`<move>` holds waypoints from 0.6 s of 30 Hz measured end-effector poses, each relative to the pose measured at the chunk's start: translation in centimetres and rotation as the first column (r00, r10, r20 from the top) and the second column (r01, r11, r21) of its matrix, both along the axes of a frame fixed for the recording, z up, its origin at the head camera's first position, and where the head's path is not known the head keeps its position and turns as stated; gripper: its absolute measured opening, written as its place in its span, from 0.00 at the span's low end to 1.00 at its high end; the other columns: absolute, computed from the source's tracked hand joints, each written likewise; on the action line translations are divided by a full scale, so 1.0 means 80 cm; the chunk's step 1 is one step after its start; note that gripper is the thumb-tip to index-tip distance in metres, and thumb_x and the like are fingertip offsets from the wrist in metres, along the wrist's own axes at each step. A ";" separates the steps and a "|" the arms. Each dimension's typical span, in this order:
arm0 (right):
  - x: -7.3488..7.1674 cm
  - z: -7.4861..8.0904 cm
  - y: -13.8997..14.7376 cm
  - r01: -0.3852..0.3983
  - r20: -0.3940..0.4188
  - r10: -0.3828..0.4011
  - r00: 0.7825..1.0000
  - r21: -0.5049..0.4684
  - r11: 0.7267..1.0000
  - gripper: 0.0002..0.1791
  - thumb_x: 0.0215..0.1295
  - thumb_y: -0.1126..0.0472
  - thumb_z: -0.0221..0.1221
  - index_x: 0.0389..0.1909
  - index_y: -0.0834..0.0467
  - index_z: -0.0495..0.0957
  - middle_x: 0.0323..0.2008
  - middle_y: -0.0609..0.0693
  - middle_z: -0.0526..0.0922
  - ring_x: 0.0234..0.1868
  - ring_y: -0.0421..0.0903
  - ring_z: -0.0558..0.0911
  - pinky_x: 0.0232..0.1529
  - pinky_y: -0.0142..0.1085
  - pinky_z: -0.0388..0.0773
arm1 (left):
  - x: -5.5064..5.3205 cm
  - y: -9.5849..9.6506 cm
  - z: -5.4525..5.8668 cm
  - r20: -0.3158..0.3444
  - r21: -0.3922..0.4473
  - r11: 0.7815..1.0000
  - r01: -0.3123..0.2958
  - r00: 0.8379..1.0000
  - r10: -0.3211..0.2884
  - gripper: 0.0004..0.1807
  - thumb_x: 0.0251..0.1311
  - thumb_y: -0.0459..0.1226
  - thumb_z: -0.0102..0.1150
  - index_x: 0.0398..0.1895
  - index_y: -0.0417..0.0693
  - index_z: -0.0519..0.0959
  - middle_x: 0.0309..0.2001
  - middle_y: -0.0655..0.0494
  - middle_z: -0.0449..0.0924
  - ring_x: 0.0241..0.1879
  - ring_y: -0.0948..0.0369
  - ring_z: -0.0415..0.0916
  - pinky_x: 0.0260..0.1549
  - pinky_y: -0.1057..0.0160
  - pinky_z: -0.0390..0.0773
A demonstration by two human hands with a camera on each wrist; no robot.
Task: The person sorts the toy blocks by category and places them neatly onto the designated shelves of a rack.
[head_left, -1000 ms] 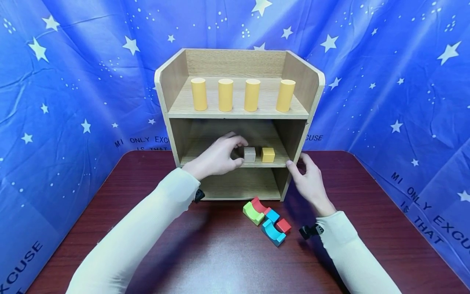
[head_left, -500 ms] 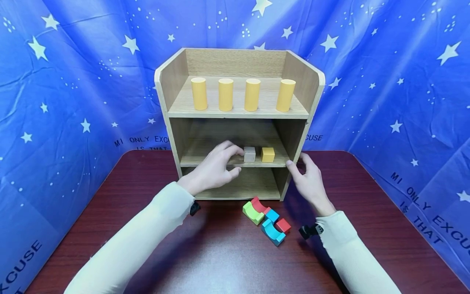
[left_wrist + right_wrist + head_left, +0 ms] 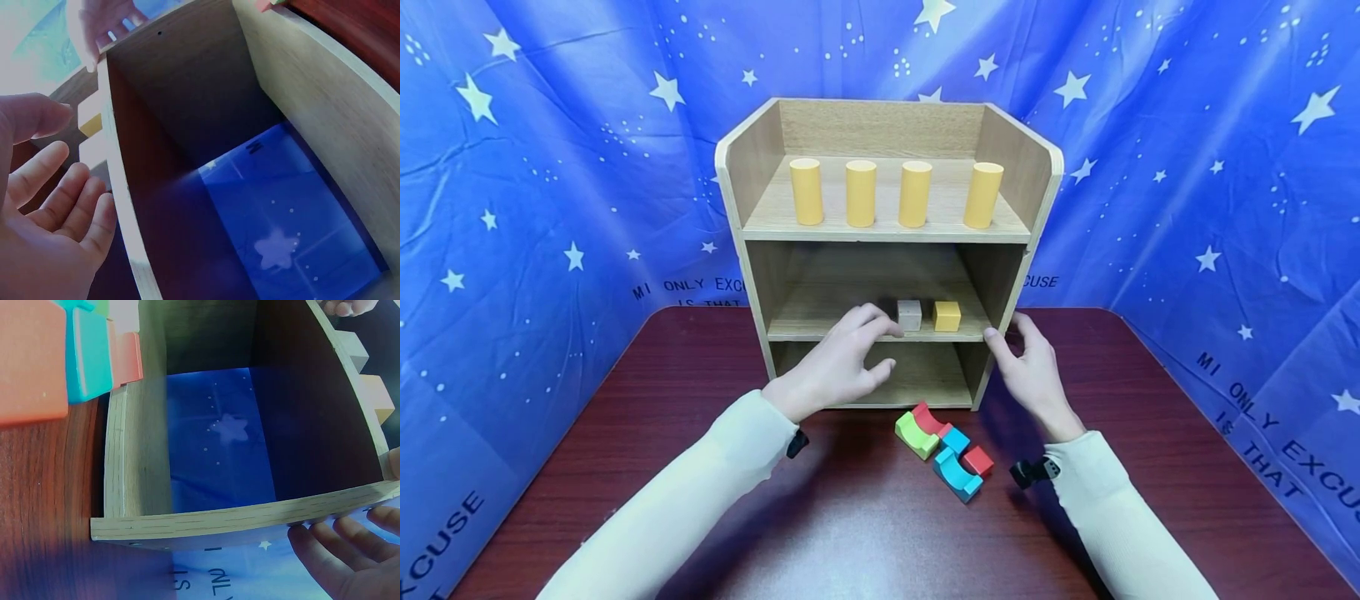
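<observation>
My left hand [image 3: 835, 362] hovers before the middle shelf with loosely bent fingers, thumb apart from the index finger, and holds nothing. Its index fingertip is right by the lower left of a grey cube [image 3: 909, 317] in the head view. A yellow cube [image 3: 947, 317] sits to the right of the grey one, on the same shelf board near the front edge. My right hand [image 3: 1037, 379] grips the right side panel of the wooden shelf unit [image 3: 887, 236]. Its thumb lies on the front edge, and its fingers [image 3: 319, 556] touch the outer face in the right wrist view.
Several yellow cylinders [image 3: 861, 196] stand upright in a row on the top shelf. On the dark red table [image 3: 850, 533], before the unit's right side, lie a green arch block [image 3: 917, 436], a blue arch block [image 3: 957, 475], a red cube [image 3: 978, 461] and other blocks. A starry blue curtain [image 3: 587, 167] hangs behind.
My left hand has drawn down and slightly back from the middle shelf, its fingers leaving the grey cube's side. Both cubes and the right hand stay where they were.
</observation>
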State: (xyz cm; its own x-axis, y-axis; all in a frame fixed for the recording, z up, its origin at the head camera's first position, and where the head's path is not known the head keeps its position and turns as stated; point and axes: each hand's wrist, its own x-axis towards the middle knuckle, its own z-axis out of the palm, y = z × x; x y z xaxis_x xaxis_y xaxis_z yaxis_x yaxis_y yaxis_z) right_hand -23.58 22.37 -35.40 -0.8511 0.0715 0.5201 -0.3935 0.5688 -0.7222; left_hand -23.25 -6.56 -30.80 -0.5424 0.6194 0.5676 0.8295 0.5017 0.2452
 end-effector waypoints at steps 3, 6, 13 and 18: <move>0.000 0.000 0.000 -0.006 -0.004 0.006 1.000 -0.007 1.000 0.23 0.67 0.50 0.57 0.56 0.61 0.72 0.47 0.58 0.79 0.49 0.51 0.79 0.47 0.46 0.76 | 0.003 0.002 -0.002 -0.049 -0.014 1.000 0.011 0.999 -0.012 0.16 0.53 0.35 0.63 0.47 0.46 0.77 0.46 0.57 0.71 0.48 0.60 0.68 0.50 0.62 0.69; 0.000 -0.001 0.000 -0.003 -0.005 0.003 1.000 -0.006 1.000 0.23 0.67 0.50 0.57 0.56 0.61 0.72 0.47 0.57 0.79 0.48 0.50 0.79 0.47 0.42 0.76 | 0.005 0.005 -0.005 -0.088 -0.029 0.999 0.023 0.996 -0.026 0.16 0.53 0.35 0.63 0.46 0.46 0.77 0.45 0.57 0.71 0.46 0.60 0.68 0.49 0.62 0.69; 0.000 0.000 0.000 -0.004 -0.003 0.004 1.000 -0.004 1.000 0.23 0.67 0.49 0.57 0.55 0.60 0.72 0.47 0.57 0.80 0.48 0.50 0.79 0.44 0.27 0.74 | 0.012 0.011 -0.014 -0.109 -0.045 0.998 0.041 0.993 -0.045 0.15 0.53 0.34 0.63 0.46 0.46 0.77 0.45 0.57 0.72 0.45 0.60 0.69 0.49 0.63 0.70; 0.000 0.000 0.000 -0.008 -0.004 0.008 1.000 -0.009 1.000 0.23 0.67 0.50 0.57 0.56 0.61 0.72 0.47 0.57 0.79 0.48 0.50 0.79 0.46 0.44 0.76 | 0.015 0.016 -0.022 -0.115 -0.059 0.997 0.054 0.991 -0.060 0.15 0.52 0.34 0.63 0.45 0.46 0.77 0.44 0.57 0.72 0.45 0.60 0.69 0.49 0.63 0.69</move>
